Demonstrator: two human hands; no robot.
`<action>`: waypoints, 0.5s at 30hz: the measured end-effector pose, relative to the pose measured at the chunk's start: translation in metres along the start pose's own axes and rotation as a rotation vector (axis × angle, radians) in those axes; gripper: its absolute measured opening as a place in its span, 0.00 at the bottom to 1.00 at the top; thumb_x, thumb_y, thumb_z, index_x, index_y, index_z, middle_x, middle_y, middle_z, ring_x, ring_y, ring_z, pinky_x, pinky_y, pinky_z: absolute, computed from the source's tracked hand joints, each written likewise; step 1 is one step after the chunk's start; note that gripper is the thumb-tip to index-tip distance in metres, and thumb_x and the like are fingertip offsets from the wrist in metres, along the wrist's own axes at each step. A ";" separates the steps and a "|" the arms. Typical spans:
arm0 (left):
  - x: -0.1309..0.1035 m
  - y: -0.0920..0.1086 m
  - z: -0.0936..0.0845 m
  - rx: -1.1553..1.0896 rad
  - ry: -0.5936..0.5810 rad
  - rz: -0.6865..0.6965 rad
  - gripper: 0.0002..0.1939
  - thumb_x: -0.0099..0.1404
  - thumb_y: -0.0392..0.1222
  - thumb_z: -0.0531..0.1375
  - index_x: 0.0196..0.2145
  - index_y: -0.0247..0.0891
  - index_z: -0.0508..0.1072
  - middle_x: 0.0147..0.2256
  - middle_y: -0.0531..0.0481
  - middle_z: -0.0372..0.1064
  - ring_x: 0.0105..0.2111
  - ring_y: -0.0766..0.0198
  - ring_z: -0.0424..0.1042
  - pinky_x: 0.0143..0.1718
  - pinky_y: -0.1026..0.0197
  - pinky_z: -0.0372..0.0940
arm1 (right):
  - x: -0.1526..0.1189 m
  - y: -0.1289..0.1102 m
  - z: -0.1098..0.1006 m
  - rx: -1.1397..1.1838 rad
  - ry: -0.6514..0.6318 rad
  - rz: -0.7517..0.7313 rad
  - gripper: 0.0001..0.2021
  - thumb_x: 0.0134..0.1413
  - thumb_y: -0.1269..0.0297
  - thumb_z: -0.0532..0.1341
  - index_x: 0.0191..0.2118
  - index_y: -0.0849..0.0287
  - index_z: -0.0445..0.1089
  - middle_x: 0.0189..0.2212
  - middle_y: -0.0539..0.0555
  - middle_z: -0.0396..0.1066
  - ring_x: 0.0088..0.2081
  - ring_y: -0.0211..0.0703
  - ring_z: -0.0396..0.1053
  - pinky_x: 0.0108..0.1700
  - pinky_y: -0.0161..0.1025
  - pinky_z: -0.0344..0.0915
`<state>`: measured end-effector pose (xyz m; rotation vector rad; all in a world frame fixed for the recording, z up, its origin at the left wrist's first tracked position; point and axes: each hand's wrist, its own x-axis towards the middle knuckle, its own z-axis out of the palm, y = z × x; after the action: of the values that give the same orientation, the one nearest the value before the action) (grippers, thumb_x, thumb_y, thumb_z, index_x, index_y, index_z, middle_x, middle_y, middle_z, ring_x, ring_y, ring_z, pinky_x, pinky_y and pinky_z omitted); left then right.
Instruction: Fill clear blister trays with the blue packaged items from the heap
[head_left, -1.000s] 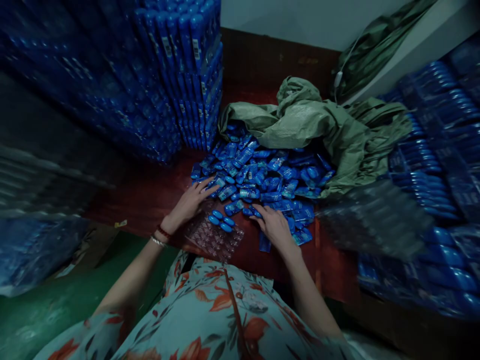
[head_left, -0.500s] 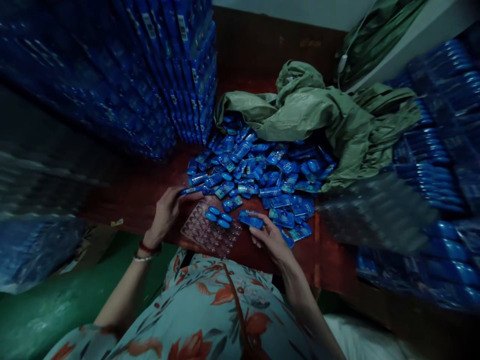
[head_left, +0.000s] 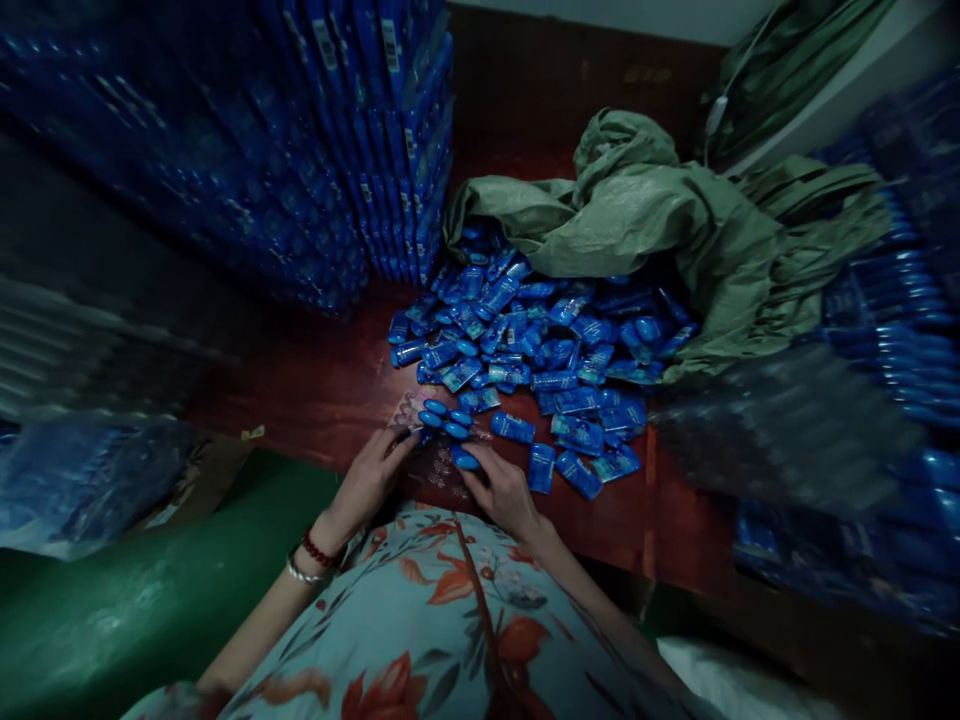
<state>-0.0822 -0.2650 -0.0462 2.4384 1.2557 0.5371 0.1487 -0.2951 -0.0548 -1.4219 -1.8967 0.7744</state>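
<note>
A clear plastic tray (head_left: 444,482) with rows of moulded pockets lies at the red table's front edge, partly hidden by my hands. Several small blue packets (head_left: 448,418) stand grouped in it, rounded ends up. At the tray's left side, my left hand (head_left: 373,470) is closed on a dark blue packet (head_left: 427,436) beside that group. My right hand (head_left: 501,488) grips another blue packet (head_left: 465,458) between thumb and fingers at the tray's near right part. Loose blue packets (head_left: 514,428) lie just right of the tray, below a large heap (head_left: 510,325).
A green cloth sack (head_left: 622,225) drapes over the back of the heap. Tall stacks of packed blue trays (head_left: 397,150) rise at the left. Grey nested trays (head_left: 780,430) stand at the right, with more blue packs (head_left: 915,350) behind. The red table (head_left: 277,380) extends left.
Both hands have moved inward to the tray, bringing packets from the heap and from the right. The view has shifted slightly. More packets lie loose right of the tray.
</note>
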 end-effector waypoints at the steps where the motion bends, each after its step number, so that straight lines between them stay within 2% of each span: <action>1: 0.000 -0.003 0.002 0.029 -0.001 0.037 0.22 0.67 0.30 0.45 0.57 0.39 0.61 0.49 0.40 0.63 0.47 0.57 0.64 0.46 0.52 0.66 | -0.001 0.004 0.001 -0.099 -0.016 -0.056 0.15 0.61 0.63 0.52 0.51 0.60 0.66 0.40 0.58 0.73 0.41 0.43 0.71 0.44 0.39 0.68; 5: -0.003 -0.010 0.003 0.068 -0.024 0.132 0.24 0.67 0.30 0.45 0.59 0.40 0.58 0.47 0.40 0.65 0.44 0.57 0.65 0.45 0.53 0.66 | -0.007 0.010 -0.004 -0.411 -0.041 -0.131 0.16 0.62 0.67 0.50 0.52 0.61 0.67 0.32 0.57 0.70 0.36 0.44 0.69 0.39 0.38 0.68; 10: -0.003 -0.003 0.002 0.068 -0.015 0.194 0.25 0.68 0.31 0.45 0.61 0.39 0.54 0.42 0.41 0.66 0.40 0.58 0.66 0.43 0.54 0.67 | -0.003 0.008 -0.002 -0.367 0.022 -0.220 0.19 0.60 0.70 0.49 0.56 0.60 0.63 0.39 0.58 0.71 0.41 0.43 0.69 0.43 0.39 0.67; 15: 0.000 0.002 0.004 0.092 -0.018 0.191 0.22 0.68 0.30 0.46 0.59 0.35 0.57 0.39 0.41 0.66 0.40 0.57 0.66 0.43 0.54 0.68 | 0.009 0.002 0.005 -0.509 -0.041 -0.161 0.16 0.59 0.72 0.50 0.51 0.63 0.66 0.35 0.59 0.71 0.37 0.45 0.69 0.40 0.41 0.64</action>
<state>-0.0786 -0.2668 -0.0486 2.6514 1.0690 0.5172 0.1444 -0.2857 -0.0581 -1.5209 -2.3137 0.2493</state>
